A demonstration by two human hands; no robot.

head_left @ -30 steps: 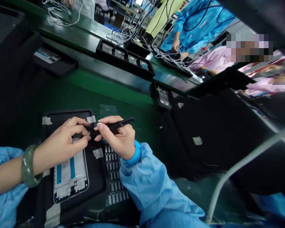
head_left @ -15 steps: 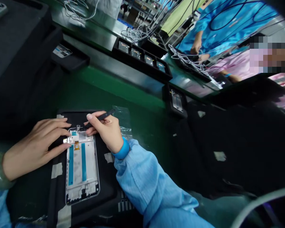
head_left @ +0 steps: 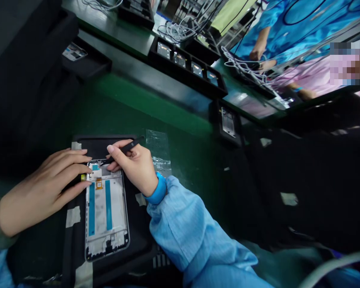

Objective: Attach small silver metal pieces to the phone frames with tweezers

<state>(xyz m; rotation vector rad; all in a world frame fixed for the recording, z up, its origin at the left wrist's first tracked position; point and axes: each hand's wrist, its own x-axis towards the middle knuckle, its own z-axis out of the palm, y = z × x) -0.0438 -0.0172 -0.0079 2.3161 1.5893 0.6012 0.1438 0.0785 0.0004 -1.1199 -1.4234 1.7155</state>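
Note:
A silver phone frame [head_left: 106, 212] with two blue strips lies face up in a black holder tray [head_left: 138, 232] on the green bench. My left hand [head_left: 45, 188] rests beside the frame's top left corner, fingers stretched out, fingertips touching its edge. My right hand [head_left: 135, 164] pinches black tweezers [head_left: 126, 149], whose tip points down at the frame's top edge, near a small orange flex piece [head_left: 99, 183].
A clear plastic film [head_left: 157, 150] lies right of the holder. Black trays with small parts [head_left: 186, 66] sit on the conveyor behind, one more tray [head_left: 228, 122] to the right. White cables [head_left: 243, 68] and other workers in blue and pink are beyond. Black covers fill the left and right.
My left hand has slid off the frame's top to its left corner, uncovering the frame. The view shifted, so the frame sits more to the right. My right hand keeps the tweezers at the top edge.

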